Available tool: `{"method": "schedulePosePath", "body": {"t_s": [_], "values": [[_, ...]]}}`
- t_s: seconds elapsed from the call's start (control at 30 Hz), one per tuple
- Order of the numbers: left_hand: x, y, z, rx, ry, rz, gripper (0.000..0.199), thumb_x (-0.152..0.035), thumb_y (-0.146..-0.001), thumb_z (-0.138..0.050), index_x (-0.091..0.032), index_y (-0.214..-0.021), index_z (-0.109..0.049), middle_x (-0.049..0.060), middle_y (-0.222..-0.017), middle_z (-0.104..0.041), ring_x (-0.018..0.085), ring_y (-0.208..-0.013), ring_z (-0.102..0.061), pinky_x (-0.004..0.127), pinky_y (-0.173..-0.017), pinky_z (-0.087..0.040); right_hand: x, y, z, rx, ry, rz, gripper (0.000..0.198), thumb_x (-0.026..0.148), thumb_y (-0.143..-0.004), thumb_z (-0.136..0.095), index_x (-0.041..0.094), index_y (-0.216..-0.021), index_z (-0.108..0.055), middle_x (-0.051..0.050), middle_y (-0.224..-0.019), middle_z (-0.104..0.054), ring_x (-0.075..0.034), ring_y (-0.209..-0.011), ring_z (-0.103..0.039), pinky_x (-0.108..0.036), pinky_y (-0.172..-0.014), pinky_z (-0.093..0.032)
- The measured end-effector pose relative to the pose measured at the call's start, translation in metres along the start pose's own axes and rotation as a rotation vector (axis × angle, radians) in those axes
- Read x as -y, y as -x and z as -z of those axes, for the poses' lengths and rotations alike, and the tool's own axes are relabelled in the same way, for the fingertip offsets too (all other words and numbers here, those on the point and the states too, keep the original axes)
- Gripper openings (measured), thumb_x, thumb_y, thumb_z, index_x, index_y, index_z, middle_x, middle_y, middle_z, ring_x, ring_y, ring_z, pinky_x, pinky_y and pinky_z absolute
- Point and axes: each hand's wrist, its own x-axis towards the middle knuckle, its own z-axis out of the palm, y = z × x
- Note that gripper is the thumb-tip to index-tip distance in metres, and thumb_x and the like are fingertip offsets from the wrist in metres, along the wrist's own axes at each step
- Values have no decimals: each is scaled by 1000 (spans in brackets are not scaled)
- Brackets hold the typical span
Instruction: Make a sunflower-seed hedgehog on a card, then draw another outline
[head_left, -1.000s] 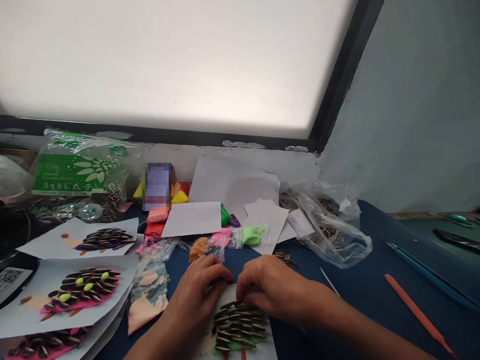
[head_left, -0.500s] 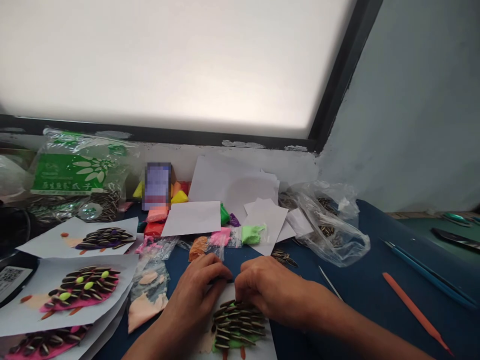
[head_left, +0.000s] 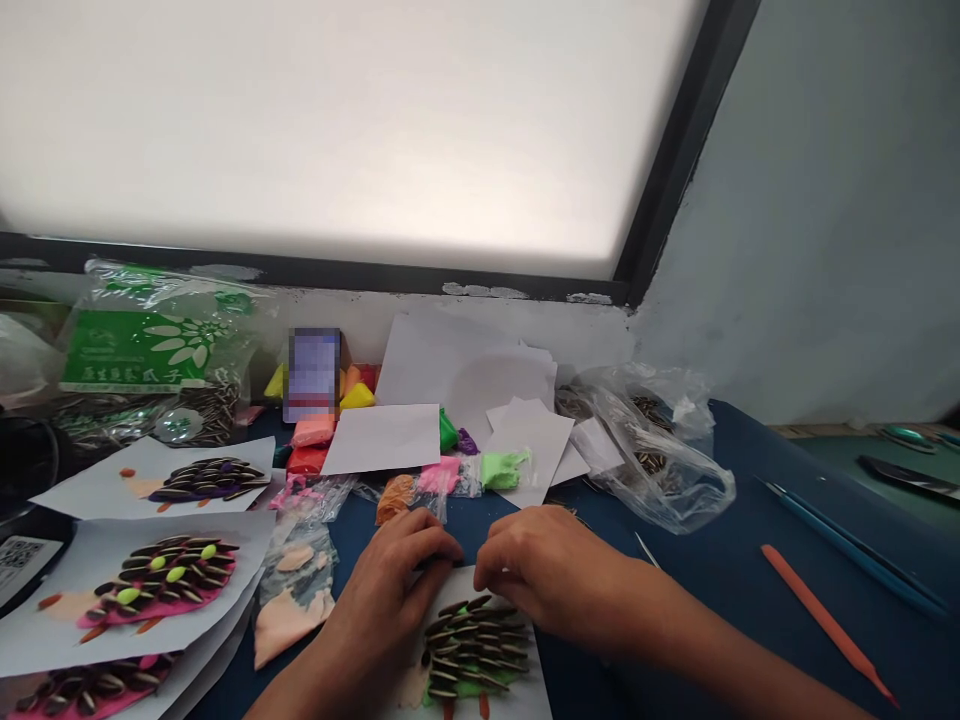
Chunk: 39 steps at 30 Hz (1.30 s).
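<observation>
A white card (head_left: 525,690) lies in front of me with a hedgehog shape on it. Its light-green clay body (head_left: 480,688) is covered with rows of striped sunflower seeds (head_left: 480,640), above two brown clay legs. My left hand (head_left: 401,575) is bent over the card's upper left edge, its thumb and forefinger closed together there, holding the card down. Just above the card's upper right, my right hand (head_left: 551,570) has its fingers curled into a pinch, slightly off the top seeds. Whatever may be between those fingertips is hidden.
Finished hedgehog cards (head_left: 150,590) are stacked at left. Behind are a seed bag (head_left: 150,345), a phone (head_left: 312,375), clay packets (head_left: 311,430), white papers (head_left: 465,360) and an opened plastic bag (head_left: 675,490) of seeds. Blue tweezers (head_left: 847,545) and an orange tool (head_left: 821,610) lie right.
My right hand has lifted slightly and shifted right, off the hedgehog's top edge, uncovering more seeds there. My left hand stays on the card.
</observation>
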Motion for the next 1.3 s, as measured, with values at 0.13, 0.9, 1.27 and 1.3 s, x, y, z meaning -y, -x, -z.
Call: {"method": "schedulePosePath", "body": {"t_s": [0.13,0.9,1.27,1.3], "values": [[-2,0,1,5,-11,11,23,-21,-87,-44,-22,-82,-67,4,-85,-60,20,-83,-56,32,-74,-43,-2,0,1,-37,30,-11,23,11,-84,-57,22,-94,-75,-5,-86,-74,-17,-77,-65,-24,-64,-37],[-5,1,6,-150,75,52,26,-32,-86,-42,-20,-88,-65,4,-79,-69,21,-77,-65,34,-71,-51,6,53,-15,-175,202,-358,19,15,-89,-51,17,-87,-69,-6,-90,-70,-19,-84,-64,-25,-65,-38],[-30,-3,16,-210,158,-43,25,-32,-89,-45,-19,-96,-65,5,-91,-70,19,-87,-66,34,-79,-53,31,78,-49,-253,291,-394,13,7,-83,-55,14,-92,-62,-11,-96,-66,-23,-87,-62,-30,-72,-47],[-33,-3,18,-214,172,-37,25,-33,-90,-45,-19,-97,-65,5,-94,-71,20,-89,-66,33,-79,-52,30,77,-52,-250,317,-401,18,2,-80,-54,13,-92,-62,-11,-96,-66,-23,-87,-62,-29,-72,-47]]}}
